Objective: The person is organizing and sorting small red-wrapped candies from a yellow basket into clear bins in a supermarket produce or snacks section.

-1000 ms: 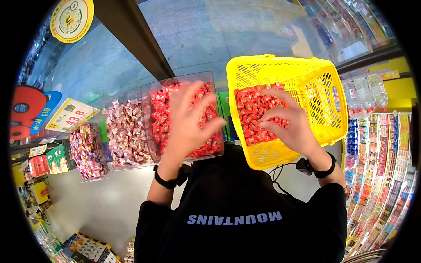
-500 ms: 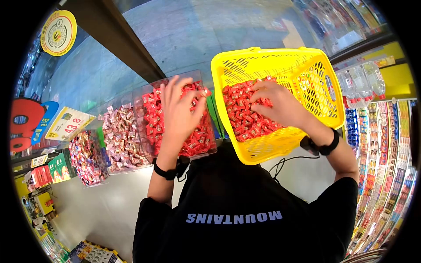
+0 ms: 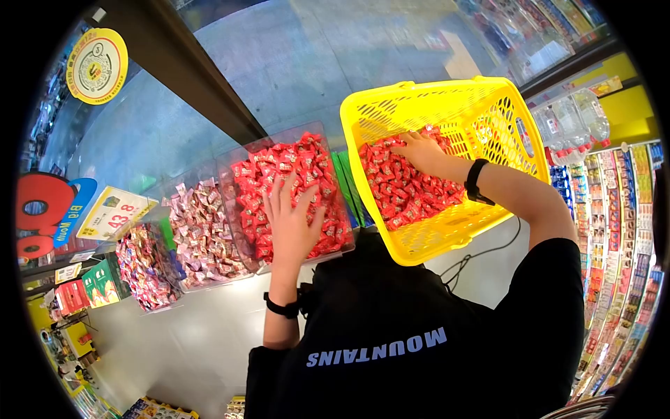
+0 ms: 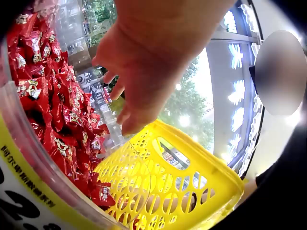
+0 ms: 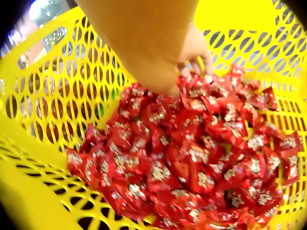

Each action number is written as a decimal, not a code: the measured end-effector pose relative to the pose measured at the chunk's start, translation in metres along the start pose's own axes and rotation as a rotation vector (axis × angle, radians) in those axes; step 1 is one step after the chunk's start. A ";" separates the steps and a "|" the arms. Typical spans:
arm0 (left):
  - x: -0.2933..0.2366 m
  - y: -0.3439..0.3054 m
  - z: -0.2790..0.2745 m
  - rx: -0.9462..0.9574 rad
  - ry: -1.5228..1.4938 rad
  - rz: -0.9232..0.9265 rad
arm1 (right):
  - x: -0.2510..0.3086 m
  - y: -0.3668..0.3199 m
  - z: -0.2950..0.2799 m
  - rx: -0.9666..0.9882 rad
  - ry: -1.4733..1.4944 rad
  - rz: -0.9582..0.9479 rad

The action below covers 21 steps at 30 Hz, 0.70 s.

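My left hand [image 3: 293, 223], fingers spread, is over a clear bin [image 3: 352, 246] of red-wrapped candies [image 3: 279, 171] in the head view. In the left wrist view that hand [image 4: 148, 62] shows nothing held, with red candies [image 4: 62, 110] to the left. My right hand [image 3: 426, 153] reaches down into a yellow shopping basket [image 3: 419, 253] that holds a heap of the same red candies [image 3: 398, 188]. Its fingers [image 5: 207, 60] touch the top of the heap at the far side in the right wrist view, loosely bent; the fingertips are partly hidden.
Left of the red bin stand bins of pink-wrapped candies [image 3: 206, 241] and mixed candies [image 3: 146, 272]. A price sign [image 3: 115, 213] rises behind them. Water bottles [image 3: 572, 126] and stocked shelves [image 3: 621, 244] line the right. A glass window [image 3: 314, 70] is beyond the bins.
My right hand has moved farther into the basket, down onto the candies. My left hand has lowered toward the near part of the red bin, its fingers straighter than before.
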State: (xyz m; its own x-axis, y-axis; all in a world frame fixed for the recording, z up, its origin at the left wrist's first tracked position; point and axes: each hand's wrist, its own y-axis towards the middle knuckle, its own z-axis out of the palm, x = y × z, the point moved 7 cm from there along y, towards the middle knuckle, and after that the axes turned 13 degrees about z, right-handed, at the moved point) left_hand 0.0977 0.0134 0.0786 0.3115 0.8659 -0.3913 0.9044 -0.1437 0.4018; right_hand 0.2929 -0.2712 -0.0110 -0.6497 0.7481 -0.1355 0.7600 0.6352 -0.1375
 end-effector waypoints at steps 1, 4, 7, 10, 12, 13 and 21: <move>-0.002 -0.003 0.000 0.001 -0.024 -0.002 | 0.001 0.002 0.001 0.032 0.014 -0.001; -0.010 -0.006 -0.002 -0.007 -0.089 -0.001 | 0.001 0.003 -0.001 0.054 0.065 0.006; -0.015 -0.003 -0.004 -0.034 -0.134 0.029 | 0.003 0.010 -0.005 0.127 0.099 0.013; -0.022 0.008 -0.012 -0.098 -0.164 0.062 | 0.006 0.022 -0.026 0.301 0.155 0.142; -0.025 0.018 -0.019 -0.145 -0.206 0.096 | 0.015 0.024 -0.059 0.293 0.286 0.062; -0.030 0.023 -0.024 -0.157 -0.206 0.119 | 0.019 0.024 -0.080 0.288 0.351 0.019; -0.081 0.070 -0.050 -0.126 -0.296 0.358 | 0.094 -0.073 -0.253 -0.352 0.509 -0.214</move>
State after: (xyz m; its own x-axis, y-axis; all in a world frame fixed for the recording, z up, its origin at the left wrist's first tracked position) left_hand 0.1209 -0.0431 0.1796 0.6833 0.5962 -0.4215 0.6881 -0.3328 0.6448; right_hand 0.1806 -0.1986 0.2345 -0.7636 0.5408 0.3529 0.6312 0.7404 0.2310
